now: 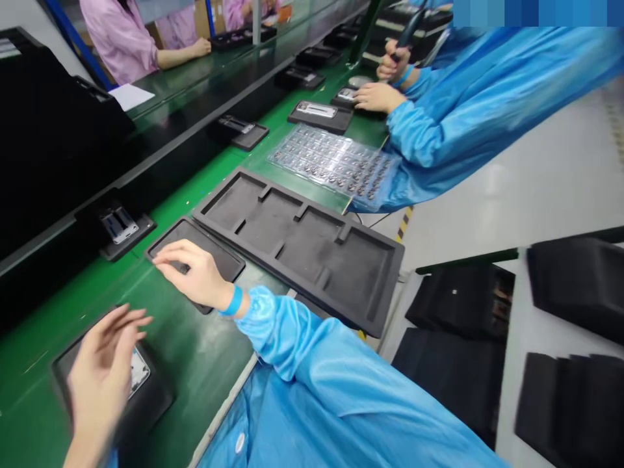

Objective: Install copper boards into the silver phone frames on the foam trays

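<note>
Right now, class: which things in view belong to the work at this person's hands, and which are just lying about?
In use: left hand above a black fixture holding a silver part; right hand on a shallow black tray.

Apparently just lying about: compartmented black foam tray; clear blister tray of small parts; black foam pieces.

A pale blue smock (312, 403) fills six o'clock, with a white snap (239, 442) and a brighter blue wristband (233, 301). Black foam trays (297, 250) lie on a green conveyor belt (205, 364); a pink smock (117, 39) shows at eleven.
</note>
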A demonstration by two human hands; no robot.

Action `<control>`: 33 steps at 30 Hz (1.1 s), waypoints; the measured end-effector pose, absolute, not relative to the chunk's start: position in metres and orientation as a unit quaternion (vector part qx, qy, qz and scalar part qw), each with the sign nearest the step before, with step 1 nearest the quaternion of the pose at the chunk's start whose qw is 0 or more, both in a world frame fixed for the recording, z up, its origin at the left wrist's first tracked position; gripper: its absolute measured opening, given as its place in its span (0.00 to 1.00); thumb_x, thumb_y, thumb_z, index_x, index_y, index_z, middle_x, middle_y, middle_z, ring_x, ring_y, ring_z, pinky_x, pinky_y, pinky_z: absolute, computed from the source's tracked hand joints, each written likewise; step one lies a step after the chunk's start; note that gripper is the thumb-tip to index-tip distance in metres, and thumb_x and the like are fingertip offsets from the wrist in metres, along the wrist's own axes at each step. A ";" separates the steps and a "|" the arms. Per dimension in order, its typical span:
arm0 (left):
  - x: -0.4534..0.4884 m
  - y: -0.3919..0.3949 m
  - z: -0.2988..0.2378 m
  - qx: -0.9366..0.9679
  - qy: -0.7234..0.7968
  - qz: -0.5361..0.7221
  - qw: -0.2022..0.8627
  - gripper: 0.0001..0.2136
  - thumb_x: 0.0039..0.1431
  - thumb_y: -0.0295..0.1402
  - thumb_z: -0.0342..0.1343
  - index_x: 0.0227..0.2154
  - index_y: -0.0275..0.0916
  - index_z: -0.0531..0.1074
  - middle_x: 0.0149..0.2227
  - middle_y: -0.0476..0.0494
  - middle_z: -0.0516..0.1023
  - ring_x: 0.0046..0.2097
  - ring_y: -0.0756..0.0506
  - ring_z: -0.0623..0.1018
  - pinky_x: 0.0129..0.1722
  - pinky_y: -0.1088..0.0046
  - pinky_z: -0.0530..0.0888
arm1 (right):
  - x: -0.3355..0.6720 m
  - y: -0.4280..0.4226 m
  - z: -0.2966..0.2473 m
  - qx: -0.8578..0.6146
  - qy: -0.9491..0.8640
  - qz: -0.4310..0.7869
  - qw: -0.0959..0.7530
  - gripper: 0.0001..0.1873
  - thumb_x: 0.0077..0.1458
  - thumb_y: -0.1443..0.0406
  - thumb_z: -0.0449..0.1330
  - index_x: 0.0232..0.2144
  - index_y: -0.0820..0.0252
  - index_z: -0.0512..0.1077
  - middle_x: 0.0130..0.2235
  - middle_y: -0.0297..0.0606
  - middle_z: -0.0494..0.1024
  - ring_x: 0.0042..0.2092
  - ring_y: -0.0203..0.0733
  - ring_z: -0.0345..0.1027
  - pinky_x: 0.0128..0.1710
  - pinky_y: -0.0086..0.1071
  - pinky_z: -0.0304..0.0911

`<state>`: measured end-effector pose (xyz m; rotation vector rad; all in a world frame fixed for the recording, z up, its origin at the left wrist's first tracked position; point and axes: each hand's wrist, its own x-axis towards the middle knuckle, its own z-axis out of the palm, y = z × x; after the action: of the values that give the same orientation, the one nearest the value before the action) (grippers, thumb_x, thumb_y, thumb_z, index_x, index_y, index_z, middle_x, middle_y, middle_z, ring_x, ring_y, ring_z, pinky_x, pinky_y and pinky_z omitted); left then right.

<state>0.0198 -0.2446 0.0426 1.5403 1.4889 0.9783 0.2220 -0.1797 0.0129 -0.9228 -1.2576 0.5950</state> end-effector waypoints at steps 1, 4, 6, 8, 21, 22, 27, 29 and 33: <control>0.040 -0.237 0.046 0.584 0.548 0.379 0.463 0.26 0.64 0.50 0.63 0.58 0.41 0.74 0.51 0.39 0.83 0.47 0.39 0.84 0.40 0.67 0.83 | 0.229 -0.197 0.015 -0.426 -0.557 0.232 0.675 0.09 0.64 0.64 0.62 0.37 0.58 0.83 0.45 0.42 0.82 0.49 0.39 0.77 0.56 0.34 0.72; 0.094 -0.235 0.046 0.544 0.446 0.325 0.632 0.26 0.58 0.52 0.67 0.50 0.35 0.79 0.43 0.36 0.85 0.38 0.41 0.85 0.35 0.66 0.83 | 0.250 -0.264 0.016 -0.509 -0.523 0.171 0.662 0.08 0.58 0.68 0.65 0.36 0.53 0.85 0.50 0.39 0.82 0.52 0.43 0.76 0.56 0.38 0.72; 0.119 -0.248 0.040 0.545 0.409 0.268 0.681 0.25 0.54 0.50 0.71 0.44 0.33 0.82 0.38 0.37 0.85 0.33 0.43 0.83 0.34 0.67 0.83 | 0.261 -0.309 0.013 -0.564 -0.476 0.164 0.654 0.11 0.54 0.70 0.67 0.37 0.50 0.86 0.53 0.38 0.82 0.54 0.44 0.76 0.57 0.41 0.70; 0.131 -0.266 0.032 0.533 0.385 0.207 0.725 0.25 0.51 0.51 0.73 0.40 0.32 0.83 0.35 0.38 0.85 0.31 0.43 0.83 0.33 0.68 0.83 | 0.267 -0.349 0.010 -0.601 -0.443 0.161 0.646 0.12 0.52 0.70 0.69 0.38 0.49 0.86 0.55 0.38 0.82 0.54 0.45 0.77 0.56 0.40 0.71; 0.133 -0.316 0.010 0.464 0.357 0.117 0.802 0.30 0.35 0.55 0.78 0.34 0.34 0.81 0.39 0.33 0.87 0.32 0.40 0.85 0.26 0.72 0.78 | 0.315 -0.451 0.033 -0.732 -0.420 0.006 0.536 0.31 0.49 0.59 0.72 0.57 0.51 0.78 0.73 0.44 0.60 0.71 0.58 0.58 0.71 0.52 0.57; 0.133 -0.317 0.007 0.476 0.355 0.127 0.795 0.30 0.37 0.55 0.77 0.35 0.34 0.81 0.40 0.32 0.87 0.32 0.40 0.85 0.27 0.72 0.78 | 0.336 -0.453 0.039 -0.778 -0.307 0.003 0.548 0.34 0.51 0.58 0.72 0.60 0.54 0.75 0.74 0.46 0.56 0.74 0.59 0.52 0.73 0.53 0.52; 0.132 -0.318 -0.008 0.583 0.318 0.098 0.741 0.30 0.42 0.57 0.74 0.36 0.33 0.82 0.43 0.30 0.86 0.37 0.40 0.85 0.29 0.73 0.77 | 0.408 -0.454 0.029 -0.806 -0.095 0.188 0.554 0.32 0.55 0.61 0.72 0.60 0.62 0.71 0.66 0.53 0.69 0.67 0.63 0.64 0.65 0.58 0.64; 0.134 -0.315 -0.010 0.605 0.318 0.104 0.723 0.30 0.42 0.57 0.74 0.37 0.34 0.83 0.51 0.29 0.83 0.47 0.36 0.84 0.35 0.72 0.80 | 0.417 -0.464 0.016 -0.781 -0.069 0.249 0.569 0.22 0.64 0.59 0.66 0.56 0.61 0.72 0.58 0.46 0.76 0.56 0.51 0.74 0.55 0.51 0.73; 0.143 -0.303 0.002 0.542 0.339 0.148 0.754 0.30 0.32 0.52 0.79 0.34 0.35 0.84 0.62 0.30 0.76 0.62 0.28 0.77 0.46 0.65 0.82 | 0.429 -0.523 0.006 -0.725 -0.018 0.263 0.637 0.20 0.67 0.56 0.63 0.55 0.61 0.72 0.53 0.43 0.78 0.49 0.45 0.76 0.48 0.44 0.76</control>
<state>0.1431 -0.3033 0.0017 1.1825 0.7402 0.3236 0.4286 -0.5230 0.0059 -1.6548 -0.0417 0.6016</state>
